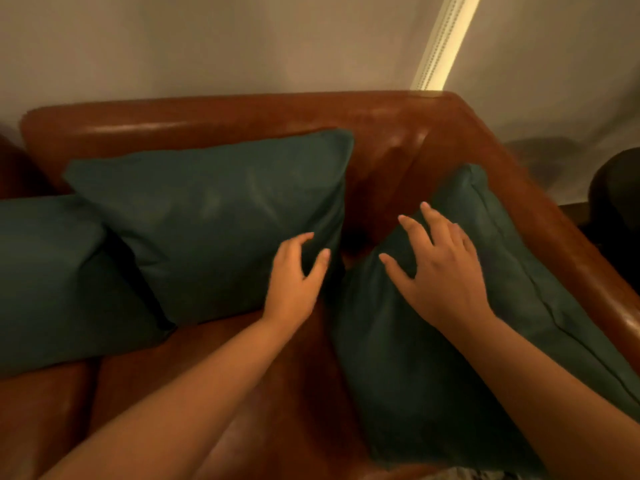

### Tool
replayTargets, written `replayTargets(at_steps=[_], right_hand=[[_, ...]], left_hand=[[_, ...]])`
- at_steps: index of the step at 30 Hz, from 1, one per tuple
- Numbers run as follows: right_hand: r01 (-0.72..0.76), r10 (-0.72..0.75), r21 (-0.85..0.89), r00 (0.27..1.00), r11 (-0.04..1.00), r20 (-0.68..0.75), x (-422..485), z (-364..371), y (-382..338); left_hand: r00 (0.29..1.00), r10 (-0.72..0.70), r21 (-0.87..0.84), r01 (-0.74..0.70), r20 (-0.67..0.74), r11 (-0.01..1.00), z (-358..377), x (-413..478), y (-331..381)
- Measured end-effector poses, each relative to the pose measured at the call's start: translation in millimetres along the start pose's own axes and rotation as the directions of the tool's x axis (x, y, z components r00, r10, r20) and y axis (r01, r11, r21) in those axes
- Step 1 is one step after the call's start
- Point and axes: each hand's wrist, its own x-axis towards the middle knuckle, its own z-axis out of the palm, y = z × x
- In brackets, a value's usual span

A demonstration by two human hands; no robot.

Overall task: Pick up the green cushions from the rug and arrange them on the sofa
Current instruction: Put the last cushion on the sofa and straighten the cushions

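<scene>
Three dark green cushions rest on a brown leather sofa. The middle cushion leans on the backrest. A left cushion is partly tucked behind it at the frame's edge. The right cushion leans against the right armrest. My left hand hovers by the middle cushion's lower right corner, fingers curled and apart, holding nothing. My right hand is spread over the right cushion's upper left part, fingers apart; whether it touches the fabric I cannot tell.
A pale curtain or wall rises behind the sofa, with a bright vertical strip at the upper right. A dark round object stands beyond the right armrest. Bare seat leather shows between the cushions.
</scene>
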Motion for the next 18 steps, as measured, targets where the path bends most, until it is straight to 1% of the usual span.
replayTargets(at_steps=[1,2,3,4,5,6,7,8,9,10,12,14,15,16,18], right_hand=[[-0.01,0.008,0.111,1.0,0.994,0.02,5,6,-14],[-0.053,0.041,0.237,0.997,0.97,0.058,11,12,-26],[-0.121,0.09,0.366,0.991,0.923,0.1,19,20,-36],[-0.201,0.153,0.484,0.979,0.852,0.137,31,27,-45],[-0.288,0.227,0.583,0.958,0.76,0.176,45,33,-53],[-0.373,0.298,0.665,0.926,0.646,0.23,62,39,-58],[-0.447,0.354,0.725,0.889,0.524,0.292,79,45,-63],[-0.498,0.392,0.762,0.853,0.414,0.344,97,50,-67],[-0.523,0.413,0.784,0.829,0.333,0.377,113,54,-70],[-0.522,0.417,0.806,0.822,0.28,0.388,129,57,-72],[-0.484,0.401,0.844,0.838,0.233,0.37,158,63,-76],[-0.483,0.428,0.854,0.825,0.195,0.369,182,70,-79],[-0.503,0.465,0.843,0.802,0.189,0.375,191,73,-81],[-0.528,0.516,0.825,0.773,0.202,0.368,199,77,-81],[-0.583,0.61,0.777,0.712,0.238,0.348,209,84,-81]], left_hand=[[0.988,0.074,0.071,-0.064,-0.137,0.995,-25,1,-9],[0.951,0.122,0.15,-0.082,-0.283,0.985,-49,3,-17],[0.895,0.138,0.217,-0.048,-0.424,0.975,-73,5,-27],[0.827,0.124,0.246,0.018,-0.549,0.969,-97,10,-37],[0.758,0.085,0.228,0.086,-0.647,0.97,-119,15,-46],[0.707,0.023,0.171,0.139,-0.707,0.975,-140,22,-54],[0.68,-0.057,0.089,0.178,-0.731,0.98,-160,30,-61],[0.671,-0.145,-0.005,0.206,-0.727,0.978,-176,39,-68],[0.674,-0.224,-0.091,0.227,-0.704,0.97,-191,49,-75],[0.686,-0.289,-0.164,0.243,-0.668,0.956,-203,59,-82],[0.722,-0.382,-0.263,0.278,-0.577,0.924,-222,79,-92],[0.771,-0.399,-0.267,0.301,-0.496,0.915,-234,99,-100],[0.785,-0.392,-0.255,0.303,-0.479,0.918,-239,107,-102],[0.784,-0.393,-0.254,0.304,-0.481,0.918,-243,115,-104],[0.756,-0.398,-0.246,0.313,-0.52,0.917,-250,128,-105]])
